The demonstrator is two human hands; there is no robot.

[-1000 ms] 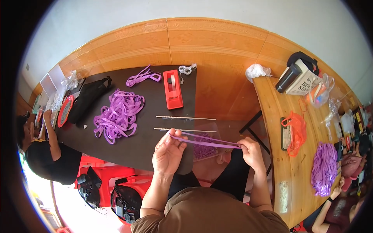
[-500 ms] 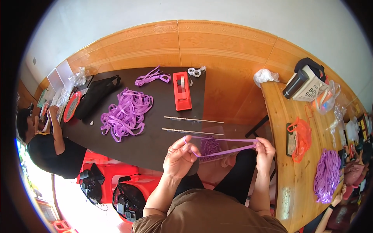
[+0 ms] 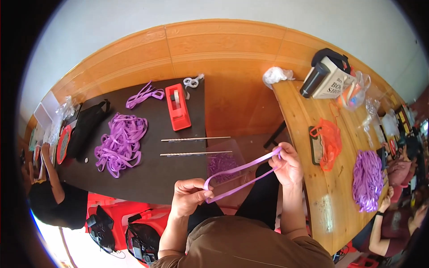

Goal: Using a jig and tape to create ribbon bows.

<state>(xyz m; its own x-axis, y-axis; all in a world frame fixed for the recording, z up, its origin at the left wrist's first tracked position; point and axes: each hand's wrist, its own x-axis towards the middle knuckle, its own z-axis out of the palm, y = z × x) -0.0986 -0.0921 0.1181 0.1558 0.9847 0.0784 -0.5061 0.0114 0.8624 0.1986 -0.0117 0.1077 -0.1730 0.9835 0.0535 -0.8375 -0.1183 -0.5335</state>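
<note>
A loop of purple ribbon is stretched in the air between my two hands, above my lap and off the dark table's edge. My left hand pinches its lower left end between thumb and fingers. The other end is gripped by my right hand, held higher and farther away. Beyond the loop, two thin metal sticks lie side by side, jutting past the table's right edge. Below them, a clear bin holds small purple pieces. A tangled heap of purple ribbon lies on the table at left.
On the dark table are a red tape dispenser, white-handled scissors and a black bag. A wooden table at right bears a purple ribbon bundle, a red plastic bag and a phone. Other people sit at both sides.
The view has shifted, so the tables appear farther left. My left hand has lowered and my right hand has risen, tilting the ribbon loop. The loop stays held at both ends.
</note>
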